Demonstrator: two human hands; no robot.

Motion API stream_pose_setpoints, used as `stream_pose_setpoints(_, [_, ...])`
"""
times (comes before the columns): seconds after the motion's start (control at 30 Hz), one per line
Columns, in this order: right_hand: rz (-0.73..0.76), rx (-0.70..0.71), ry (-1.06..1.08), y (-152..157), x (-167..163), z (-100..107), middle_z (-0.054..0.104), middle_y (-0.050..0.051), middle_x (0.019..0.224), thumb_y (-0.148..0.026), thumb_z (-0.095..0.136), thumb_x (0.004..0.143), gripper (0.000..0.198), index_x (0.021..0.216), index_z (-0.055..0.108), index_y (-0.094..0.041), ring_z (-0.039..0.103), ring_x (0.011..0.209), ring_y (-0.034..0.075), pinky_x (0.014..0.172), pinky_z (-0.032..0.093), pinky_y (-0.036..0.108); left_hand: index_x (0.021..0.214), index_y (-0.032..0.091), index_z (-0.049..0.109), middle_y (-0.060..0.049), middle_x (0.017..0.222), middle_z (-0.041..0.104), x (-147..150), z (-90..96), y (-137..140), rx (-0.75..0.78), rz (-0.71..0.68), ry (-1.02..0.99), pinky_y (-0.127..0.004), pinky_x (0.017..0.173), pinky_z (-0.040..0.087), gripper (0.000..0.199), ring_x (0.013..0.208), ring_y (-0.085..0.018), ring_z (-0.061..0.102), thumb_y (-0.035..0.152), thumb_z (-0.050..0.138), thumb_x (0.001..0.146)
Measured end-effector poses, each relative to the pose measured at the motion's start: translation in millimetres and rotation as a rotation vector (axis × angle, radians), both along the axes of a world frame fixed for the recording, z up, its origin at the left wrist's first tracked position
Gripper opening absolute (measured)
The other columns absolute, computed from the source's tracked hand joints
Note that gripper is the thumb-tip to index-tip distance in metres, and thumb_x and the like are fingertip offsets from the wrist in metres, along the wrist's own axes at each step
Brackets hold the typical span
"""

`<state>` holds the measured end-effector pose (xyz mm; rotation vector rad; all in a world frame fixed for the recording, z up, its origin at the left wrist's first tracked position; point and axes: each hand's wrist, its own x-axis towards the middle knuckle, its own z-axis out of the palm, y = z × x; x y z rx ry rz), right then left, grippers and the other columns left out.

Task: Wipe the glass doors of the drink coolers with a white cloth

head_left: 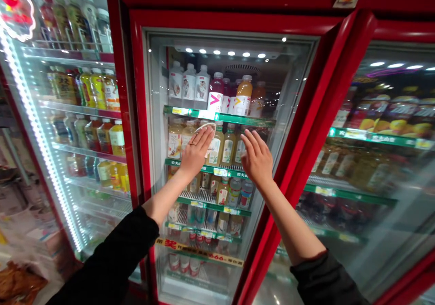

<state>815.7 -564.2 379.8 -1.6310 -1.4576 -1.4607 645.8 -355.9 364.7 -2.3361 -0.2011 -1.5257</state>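
My left hand [198,149] lies with its fingers stretched over a pale cloth [212,125], pressing it to the glass door [268,146] of a red-framed drinks fridge. Only the cloth's upper edge shows past the fingertips. A ring sits on one finger of that hand. To the right, my right hand [257,156] is raised in front of the same door, empty, its fingers slightly bent and a little apart. Whether it touches the glass I cannot tell. Behind the glass, bottles of pale yellow drink [228,146] stand on a shelf at the height of both hands.
More shelves hold white-labelled bottles [203,87] and orange drinks [244,97]. A red door frame [306,128] runs slanted beside my right arm. Another lit fridge [84,146] stands at the left, and a further glass door [384,214] at the right.
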Motion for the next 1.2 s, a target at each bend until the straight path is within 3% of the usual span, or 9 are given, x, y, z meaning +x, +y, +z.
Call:
stream_pose_setpoints(0.13, [0.02, 0.122, 0.092, 40.9, -14.1, 7.4, 0.045, 0.01, 0.18, -0.012, 0.045, 0.099, 0.088, 0.182, 0.016, -0.024, 0.037, 0.169, 0.031, 0.136, 0.04, 0.058, 0.176, 0.029, -0.018, -0.006, 0.185, 0.028, 27.9, 19.7, -22.4, -0.088, -0.007, -0.098, -0.055, 0.143, 0.031, 0.092, 0.173, -0.027, 0.027, 0.006, 0.041, 0.11])
stream_pose_setpoints(0.3, [-0.031, 0.221, 0.071, 66.5, -14.4, -5.8, 0.038, 0.013, 0.183, -0.015, 0.045, 0.1, 0.087, 0.181, 0.014, -0.022, 0.027, 0.173, 0.034, 0.136, 0.037, 0.065, 0.18, 0.027, 0.0, -0.003, 0.179, 0.042, 13.4, 6.2, -5.9, 0.169, -0.07, 0.124, -0.041, 0.139, 0.038, 0.084, 0.166, -0.018, 0.042, 0.007, 0.043, 0.111])
stream_pose_setpoints(0.4, [-0.034, 0.223, 0.071, 69.0, -13.3, -10.0, 0.035, 0.013, 0.184, -0.016, 0.046, 0.1, 0.088, 0.182, 0.013, -0.022, 0.024, 0.174, 0.035, 0.136, 0.035, 0.066, 0.18, 0.029, 0.003, -0.003, 0.176, 0.047, -16.6, -0.7, 24.7, 0.211, -0.065, 0.129, -0.043, 0.138, 0.04, 0.086, 0.163, -0.017, 0.047, 0.003, 0.044, 0.108])
stream_pose_setpoints(0.5, [-0.052, 0.235, 0.065, 69.8, -14.1, -10.5, 0.036, 0.013, 0.184, -0.016, 0.046, 0.101, 0.088, 0.182, 0.012, -0.023, 0.026, 0.173, 0.035, 0.135, 0.036, 0.067, 0.18, 0.032, 0.0, -0.003, 0.179, 0.042, -26.6, 6.2, 36.8, 0.113, -0.012, 0.02, -0.045, 0.14, 0.036, 0.092, 0.166, -0.02, 0.043, 0.001, 0.045, 0.105])
stream_pose_setpoints(0.63, [-0.073, 0.237, 0.049, 70.6, -14.3, -11.0, 0.035, 0.014, 0.184, -0.016, 0.046, 0.101, 0.089, 0.182, 0.011, -0.022, 0.026, 0.174, 0.034, 0.135, 0.037, 0.065, 0.178, 0.033, -0.013, -0.003, 0.182, 0.036, 6.2, 25.0, 11.6, -0.005, -0.031, -0.166, -0.05, 0.142, 0.034, 0.096, 0.17, -0.024, 0.034, 0.004, 0.045, 0.107])
stream_pose_setpoints(0.73, [-0.073, 0.223, 0.051, 69.6, -12.7, -11.6, 0.034, 0.014, 0.185, -0.018, 0.046, 0.102, 0.088, 0.182, 0.011, -0.023, 0.027, 0.173, 0.034, 0.136, 0.036, 0.064, 0.178, 0.032, -0.014, -0.003, 0.182, 0.037, 27.6, 30.2, -8.5, 0.013, -0.066, -0.153, -0.049, 0.142, 0.033, 0.094, 0.169, -0.023, 0.035, 0.008, 0.045, 0.109])
stream_pose_setpoints(0.93, [-0.091, 0.227, 0.035, 68.2, -11.0, -11.8, 0.038, 0.014, 0.183, -0.019, 0.046, 0.103, 0.087, 0.182, 0.011, -0.023, 0.03, 0.173, 0.033, 0.135, 0.039, 0.061, 0.178, 0.031, -0.011, -0.002, 0.179, 0.042, -11.8, 28.4, 23.4, 0.222, -0.082, 0.067, -0.044, 0.14, 0.038, 0.102, 0.166, -0.018, 0.042, -0.004, 0.045, 0.1])
stream_pose_setpoints(1.03, [-0.086, 0.228, 0.041, 69.2, -12.0, -11.9, 0.036, 0.013, 0.184, -0.017, 0.047, 0.103, 0.089, 0.182, 0.009, -0.023, 0.029, 0.173, 0.033, 0.134, 0.039, 0.063, 0.178, 0.034, -0.012, -0.001, 0.181, 0.037, -22.3, 36.4, 34.0, 0.148, -0.039, -0.002, -0.048, 0.141, 0.037, 0.108, 0.168, -0.022, 0.038, -0.006, 0.046, 0.097])
stream_pose_setpoints(1.2, [-0.072, 0.227, 0.037, 69.9, -11.2, -11.6, 0.035, 0.013, 0.185, -0.017, 0.048, 0.101, 0.091, 0.182, 0.008, -0.023, 0.029, 0.173, 0.034, 0.135, 0.038, 0.064, 0.176, 0.033, -0.018, -0.003, 0.184, 0.032, 12.4, 42.6, 6.8, -0.001, -0.048, -0.18, -0.053, 0.142, 0.035, 0.104, 0.171, -0.026, 0.03, -0.002, 0.044, 0.102])
